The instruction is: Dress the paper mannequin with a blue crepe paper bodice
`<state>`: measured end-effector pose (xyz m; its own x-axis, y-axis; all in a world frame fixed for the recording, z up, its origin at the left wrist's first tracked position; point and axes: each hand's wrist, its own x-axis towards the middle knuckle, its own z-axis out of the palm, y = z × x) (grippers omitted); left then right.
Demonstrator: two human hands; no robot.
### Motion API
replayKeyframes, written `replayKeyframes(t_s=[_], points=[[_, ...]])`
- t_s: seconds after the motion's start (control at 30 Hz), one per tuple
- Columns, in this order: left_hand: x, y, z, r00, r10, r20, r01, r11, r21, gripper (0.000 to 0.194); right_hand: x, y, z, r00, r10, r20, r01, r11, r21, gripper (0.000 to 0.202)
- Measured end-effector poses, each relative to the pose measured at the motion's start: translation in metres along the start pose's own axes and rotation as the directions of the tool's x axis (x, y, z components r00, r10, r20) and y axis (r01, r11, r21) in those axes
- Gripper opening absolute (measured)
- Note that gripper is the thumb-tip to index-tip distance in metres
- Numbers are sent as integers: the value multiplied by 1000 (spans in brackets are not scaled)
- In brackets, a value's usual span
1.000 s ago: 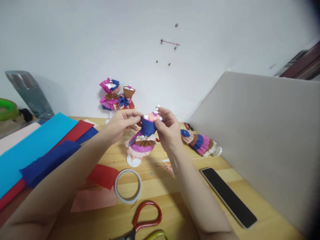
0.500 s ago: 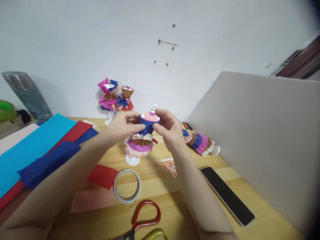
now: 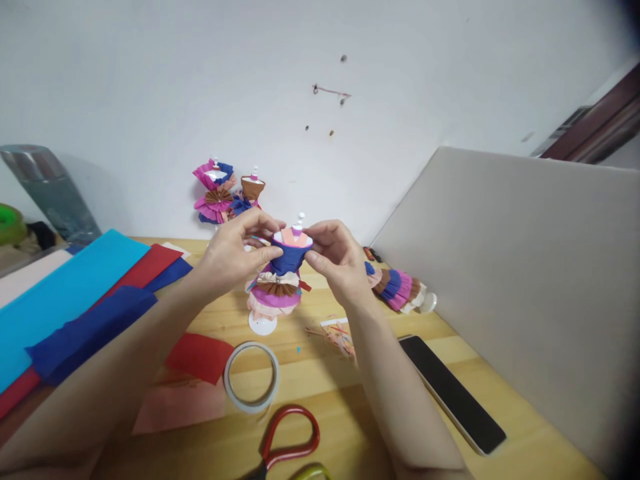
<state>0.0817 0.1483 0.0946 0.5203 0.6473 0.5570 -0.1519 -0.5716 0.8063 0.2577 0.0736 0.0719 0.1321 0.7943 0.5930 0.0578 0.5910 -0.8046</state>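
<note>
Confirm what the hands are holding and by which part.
Both the left hand and right hand pinch the small dressed mannequin at its blue paper bodice, one on each side.

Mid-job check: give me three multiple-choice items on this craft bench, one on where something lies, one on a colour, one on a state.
1. Where does the tape roll lie?
A. on the table in front of the mannequin's base
B. on the phone
C. on the blue paper

2. What colour is the paper wrapped round the mannequin's chest?
A. green
B. dark blue
C. yellow

3. How is the finished doll beside the grey board?
A. upright
B. hung on the wall
C. lying on its side

Answers: 1 A, the tape roll lies flat on the table, nearer the camera than the mannequin. 2 B, the left hand and right hand pinch a dark blue wrap. 3 C, the finished doll lies with its base pointing right.
</note>
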Motion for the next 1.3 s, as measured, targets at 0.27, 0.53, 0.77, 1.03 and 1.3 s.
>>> replayKeyframes(t_s=[0.27, 0.53, 0.77, 1.03, 1.3], points=[[2, -6, -15, 943, 273, 190, -305, 937, 170, 16, 2, 1, -5, 998, -21, 57, 25, 998, -61, 26], [5, -8, -14, 934, 301, 194, -341, 913, 224, 10, 2, 1, -6, 990, -101, 95, 113, 985, -134, 13], [6, -9, -13, 956, 236, 174, -261, 955, 138, 7, 4, -2, -6, 988, -94, 120, 112, 981, -156, 16], [7, -10, -12, 955, 250, 162, -274, 950, 151, 10, 3, -4, -3, 990, -107, 91, 121, 980, -160, 20], [8, -10, -13, 949, 261, 177, -286, 949, 134, 11, 3, -3, -5, 990, -99, 103, 113, 982, -148, 19]])
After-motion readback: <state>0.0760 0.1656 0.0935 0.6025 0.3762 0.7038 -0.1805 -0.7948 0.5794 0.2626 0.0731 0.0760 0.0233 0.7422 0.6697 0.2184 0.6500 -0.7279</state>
